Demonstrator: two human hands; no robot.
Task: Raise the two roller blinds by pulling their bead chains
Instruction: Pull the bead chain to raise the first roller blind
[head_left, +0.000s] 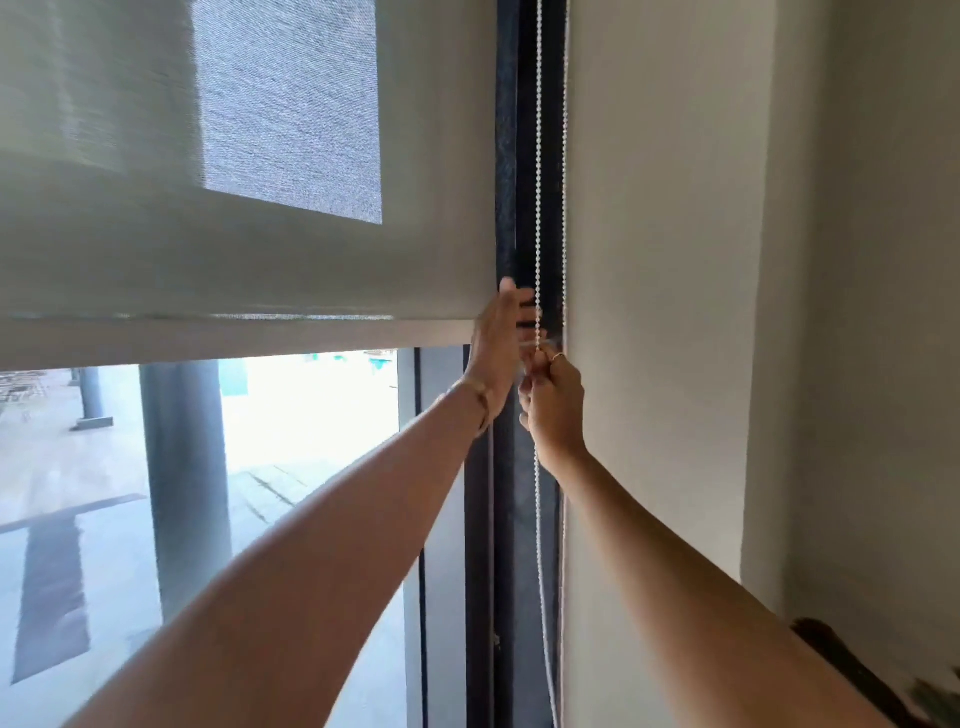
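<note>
Where blind (249, 291) hangs half-raised, white wall (660, 260) flanks dark frame (506, 156).

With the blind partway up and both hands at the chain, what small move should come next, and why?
Probably the right hand, closed on the bead chain, pulls down while the open left hand regrips higher: the roller blind's bottom bar hangs mid-window.

A single head-worn wide-angle view looks forward and slightly upward along both outstretched arms, close to the window frame (506, 218) and the wall (665, 260) beside it.
</note>
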